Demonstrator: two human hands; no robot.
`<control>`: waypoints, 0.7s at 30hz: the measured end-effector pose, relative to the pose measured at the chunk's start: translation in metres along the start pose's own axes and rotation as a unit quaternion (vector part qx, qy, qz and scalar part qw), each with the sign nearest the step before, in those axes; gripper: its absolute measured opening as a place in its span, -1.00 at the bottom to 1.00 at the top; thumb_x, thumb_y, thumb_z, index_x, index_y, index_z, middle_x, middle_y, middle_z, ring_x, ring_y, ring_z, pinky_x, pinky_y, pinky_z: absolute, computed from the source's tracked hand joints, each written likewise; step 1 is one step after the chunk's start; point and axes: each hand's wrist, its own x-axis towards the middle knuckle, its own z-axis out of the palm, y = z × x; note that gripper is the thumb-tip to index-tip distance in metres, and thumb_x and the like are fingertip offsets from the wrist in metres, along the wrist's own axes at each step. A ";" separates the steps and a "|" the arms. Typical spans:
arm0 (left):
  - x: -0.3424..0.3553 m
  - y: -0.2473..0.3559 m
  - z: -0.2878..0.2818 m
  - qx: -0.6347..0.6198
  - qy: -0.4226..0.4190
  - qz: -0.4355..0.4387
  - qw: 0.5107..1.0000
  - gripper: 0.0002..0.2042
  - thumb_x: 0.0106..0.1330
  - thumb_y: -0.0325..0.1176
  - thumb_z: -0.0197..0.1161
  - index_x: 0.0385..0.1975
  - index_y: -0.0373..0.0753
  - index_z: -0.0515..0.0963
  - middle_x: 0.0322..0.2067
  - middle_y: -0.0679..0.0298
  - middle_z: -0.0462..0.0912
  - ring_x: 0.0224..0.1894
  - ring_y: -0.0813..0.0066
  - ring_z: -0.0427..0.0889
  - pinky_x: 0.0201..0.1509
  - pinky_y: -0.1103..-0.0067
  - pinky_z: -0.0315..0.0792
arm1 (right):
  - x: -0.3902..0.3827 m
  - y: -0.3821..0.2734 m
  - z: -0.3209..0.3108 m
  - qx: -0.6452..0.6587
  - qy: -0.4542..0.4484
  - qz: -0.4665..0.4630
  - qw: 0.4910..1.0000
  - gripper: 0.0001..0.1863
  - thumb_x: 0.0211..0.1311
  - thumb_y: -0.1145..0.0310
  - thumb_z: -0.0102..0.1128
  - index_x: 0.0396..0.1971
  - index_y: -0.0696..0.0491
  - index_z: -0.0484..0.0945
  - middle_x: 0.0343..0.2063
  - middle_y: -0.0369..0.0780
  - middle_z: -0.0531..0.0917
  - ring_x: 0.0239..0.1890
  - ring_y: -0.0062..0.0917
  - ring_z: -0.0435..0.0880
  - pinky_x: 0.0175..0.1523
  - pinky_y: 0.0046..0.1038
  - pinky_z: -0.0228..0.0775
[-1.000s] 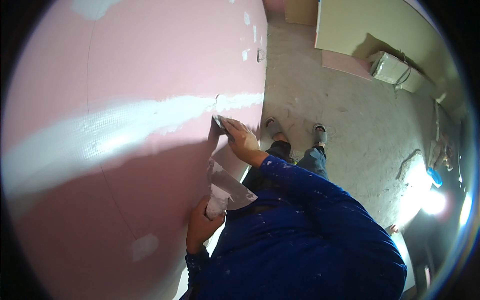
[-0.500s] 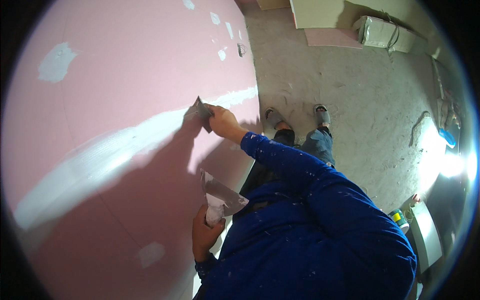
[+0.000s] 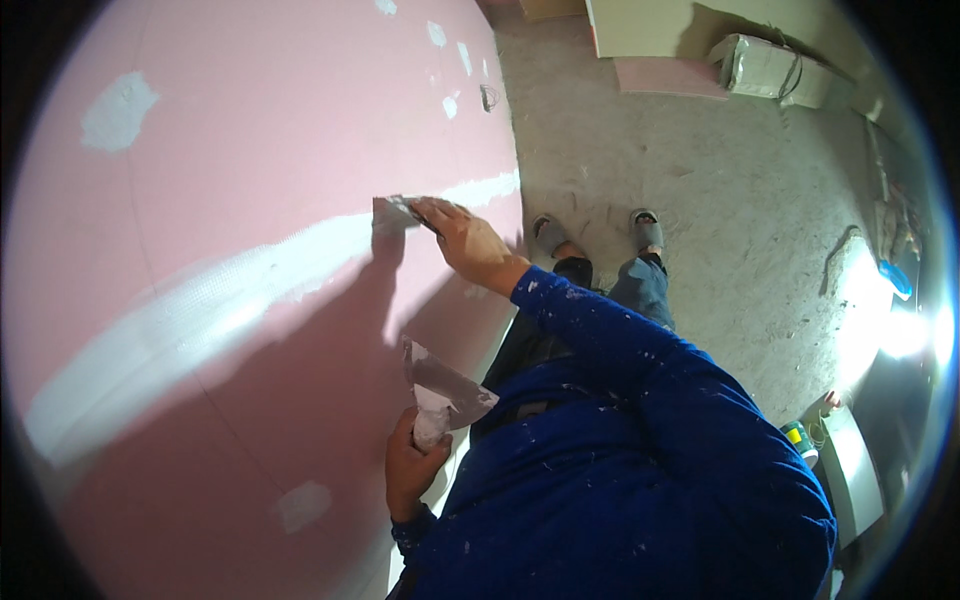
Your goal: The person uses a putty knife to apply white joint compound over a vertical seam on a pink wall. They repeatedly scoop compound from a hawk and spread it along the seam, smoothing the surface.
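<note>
My right hand (image 3: 470, 237) grips a putty knife (image 3: 402, 211), its blade at the pink wallboard (image 3: 250, 80) over a long white band of joint compound (image 3: 215, 290). Mesh texture shows through part of that band. Lower down, my left hand (image 3: 412, 470) is closed round the handle of a wider putty knife (image 3: 455, 390), blade up, with white compound smeared on its blade and handle. Hand and wide knife are beside the wall, in front of my body. White patches (image 3: 118, 110) dot the board above and below the band.
Bare concrete floor (image 3: 700, 190) lies to the right, where my sandalled feet stand. Boards (image 3: 665, 75) and a wrapped long package (image 3: 770, 70) are at the far side. At right are a bright lamp (image 3: 903, 332), a can (image 3: 798, 440) and a white panel (image 3: 855, 480).
My right hand has turned and shifted slightly right, so its knife now lies flatter, with the blade pointing left along the band. My left hand and its knife have barely moved.
</note>
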 end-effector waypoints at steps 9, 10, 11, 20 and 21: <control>0.001 0.005 0.001 -0.011 -0.004 -0.049 0.999 -0.53 0.14 -0.41 0.43 0.09 -0.35 0.56 -0.17 0.21 0.71 -0.11 0.46 0.65 0.07 0.46 0.51 | -0.012 -0.011 0.043 -0.066 -0.019 0.014 0.998 -0.31 0.30 0.48 0.17 0.46 0.01 0.33 0.40 -0.06 0.43 0.41 -0.17 0.45 0.45 -0.08 0.29; 0.002 0.005 0.000 -0.019 -0.010 -0.046 0.999 -0.53 0.14 -0.40 0.43 0.09 -0.35 0.56 -0.17 0.21 0.71 -0.11 0.46 0.65 0.07 0.46 0.52 | -0.020 -0.016 0.040 -0.044 -0.047 0.032 0.997 -0.31 0.30 0.49 0.16 0.46 0.02 0.33 0.39 -0.06 0.44 0.41 -0.17 0.45 0.45 -0.08 0.29; 0.002 0.004 -0.001 -0.027 -0.021 -0.052 0.998 -0.53 0.14 -0.40 0.43 0.09 -0.34 0.56 -0.17 0.21 0.71 -0.11 0.47 0.65 0.07 0.46 0.52 | -0.027 -0.019 0.035 -0.018 -0.070 0.042 0.996 -0.32 0.30 0.49 0.15 0.46 0.04 0.32 0.38 -0.06 0.45 0.40 -0.17 0.45 0.44 -0.09 0.29; 0.004 -0.004 -0.002 0.006 0.006 -0.016 1.000 -0.54 0.14 -0.41 0.43 0.08 -0.34 0.56 -0.17 0.22 0.70 -0.13 0.48 0.64 0.04 0.48 0.51 | 0.027 0.032 0.013 0.112 -0.055 0.235 0.964 -0.47 0.25 0.39 -0.01 0.23 0.14 0.55 0.04 0.16 0.68 0.10 0.06 0.66 0.25 -0.11 0.49; 0.005 -0.003 -0.003 0.008 -0.002 -0.012 1.000 -0.54 0.14 -0.40 0.43 0.07 -0.34 0.56 -0.17 0.22 0.70 -0.13 0.48 0.64 0.04 0.48 0.51 | 0.034 0.031 0.016 0.115 -0.063 0.226 0.965 -0.48 0.24 0.38 -0.02 0.20 0.12 0.57 0.01 0.16 0.69 0.08 0.06 0.67 0.24 -0.10 0.50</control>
